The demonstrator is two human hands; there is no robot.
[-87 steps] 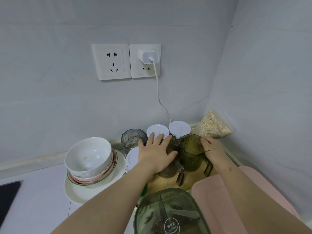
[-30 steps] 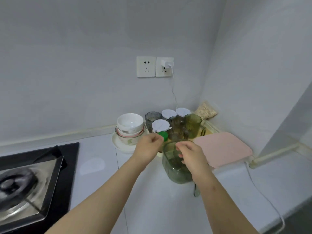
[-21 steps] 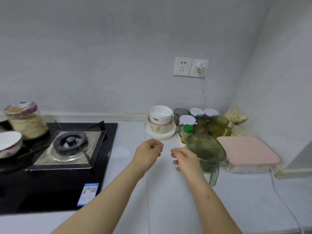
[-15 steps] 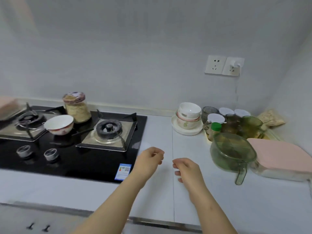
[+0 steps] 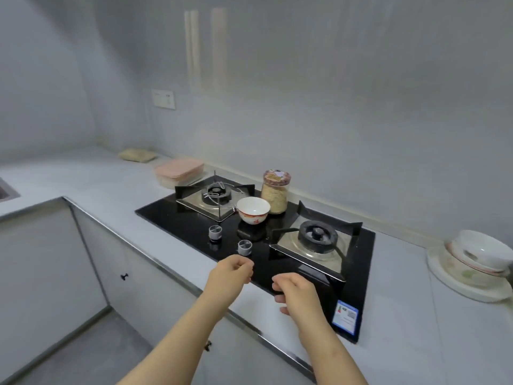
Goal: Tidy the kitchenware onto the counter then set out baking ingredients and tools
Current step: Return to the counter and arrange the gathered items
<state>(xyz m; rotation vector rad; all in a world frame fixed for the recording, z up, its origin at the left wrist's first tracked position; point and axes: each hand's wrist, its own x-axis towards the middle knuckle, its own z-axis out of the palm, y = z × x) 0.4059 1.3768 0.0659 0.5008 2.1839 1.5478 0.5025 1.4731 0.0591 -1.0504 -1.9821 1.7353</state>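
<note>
The picture is soft with blur, so the print on the blue sticker (image 5: pixel 345 316) at the stove's (image 5: pixel 191 226) near right corner cannot be read. At the right edge a stack of bowls (image 5: pixel 484 251) on a plate (image 5: pixel 466 289) is partly cut off. At the far left only a dark corner of a sink (image 5: pixel 5 190) shows. A pale bag (image 5: pixel 136 155) in the far corner is too blurred to make out its contents.

The white bowl (image 5: pixel 253 209) with red markings sits upright on the black glass between the two burners, mouth up. Just behind it, and possibly touching it, stands a jar (image 5: pixel 275 191) of pale grains, its long axis vertical and its patterned lid on top. A pink-lidded box (image 5: pixel 179 170) lies flat on the grey surface (image 5: pixel 91 184) left of the stove, its long side roughly along the back wall.

Both hands hover above the stove's front edge and hold nothing. The left hand (image 5: pixel 230 276) has its fingers loosely curled, thumb tip near the forefinger, close to the nearer of two grey knobs (image 5: pixel 244 247). The right hand (image 5: pixel 295 291) has its fingers loosely curled too.
</note>
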